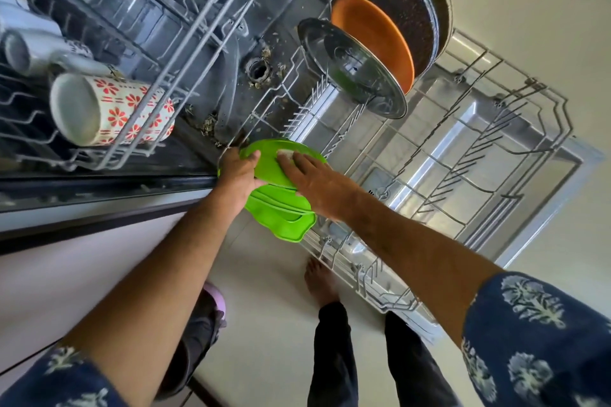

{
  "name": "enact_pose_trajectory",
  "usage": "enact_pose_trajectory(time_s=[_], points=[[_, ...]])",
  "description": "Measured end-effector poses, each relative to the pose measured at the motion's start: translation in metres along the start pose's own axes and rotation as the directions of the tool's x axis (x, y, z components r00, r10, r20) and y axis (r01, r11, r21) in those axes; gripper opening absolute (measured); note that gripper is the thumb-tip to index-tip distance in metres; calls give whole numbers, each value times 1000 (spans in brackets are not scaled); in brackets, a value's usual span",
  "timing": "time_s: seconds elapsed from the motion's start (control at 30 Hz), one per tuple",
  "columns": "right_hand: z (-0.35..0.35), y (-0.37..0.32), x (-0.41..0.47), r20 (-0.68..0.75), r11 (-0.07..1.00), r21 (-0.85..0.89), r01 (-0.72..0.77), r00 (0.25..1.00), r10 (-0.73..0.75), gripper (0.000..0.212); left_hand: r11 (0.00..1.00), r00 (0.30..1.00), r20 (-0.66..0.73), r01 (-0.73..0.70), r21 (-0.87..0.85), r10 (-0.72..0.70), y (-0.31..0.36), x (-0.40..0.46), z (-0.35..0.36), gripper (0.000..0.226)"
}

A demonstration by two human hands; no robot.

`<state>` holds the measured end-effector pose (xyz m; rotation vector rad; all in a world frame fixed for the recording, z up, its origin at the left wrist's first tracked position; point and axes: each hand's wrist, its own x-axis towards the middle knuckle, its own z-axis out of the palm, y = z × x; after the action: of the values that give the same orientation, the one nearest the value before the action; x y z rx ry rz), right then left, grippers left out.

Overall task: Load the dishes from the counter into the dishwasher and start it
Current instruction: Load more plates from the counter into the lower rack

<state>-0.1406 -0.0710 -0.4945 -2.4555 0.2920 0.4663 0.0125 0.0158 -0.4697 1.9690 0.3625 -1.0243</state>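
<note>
Both hands hold bright green plastic plates over the near corner of the pulled-out lower rack (pixel 469 155). My left hand (pixel 238 172) grips the left edge of the upper round green plate (pixel 274 158), thumb on its face. My right hand (pixel 314 182) lies across that plate with fingers stretched flat. Below them sits a second green plate (pixel 284 218) with a wavy rim. Standing in the rack's far end are a steel lid (pixel 350 66), an orange plate (pixel 373 36) and a dark speckled pan (pixel 406 10).
The upper rack (pixel 185 53) at left holds a white mug with red flowers (pixel 112 109) and a grey mug (pixel 29 49). Food bits lie around the tub drain (pixel 259 71). The open door (pixel 529 208) lies under the lower rack. My bare foot (pixel 319 281) stands on the pale floor.
</note>
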Motion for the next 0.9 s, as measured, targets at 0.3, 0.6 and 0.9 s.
enact_pose_trajectory(time_s=[0.3, 0.6, 0.9], points=[[16, 28, 7, 102, 1000, 25, -17, 995, 15, 81, 845, 991, 135, -61, 531, -13, -11, -7, -5, 26], [12, 35, 0, 114, 991, 83, -107, 989, 97, 87, 188, 920, 271, -331, 925, 284, -12, -26, -14, 45], [-35, -35, -94, 37, 997, -43, -57, 998, 58, 78, -274, 731, 495, -411, 869, 470, -33, -142, -61, 57]])
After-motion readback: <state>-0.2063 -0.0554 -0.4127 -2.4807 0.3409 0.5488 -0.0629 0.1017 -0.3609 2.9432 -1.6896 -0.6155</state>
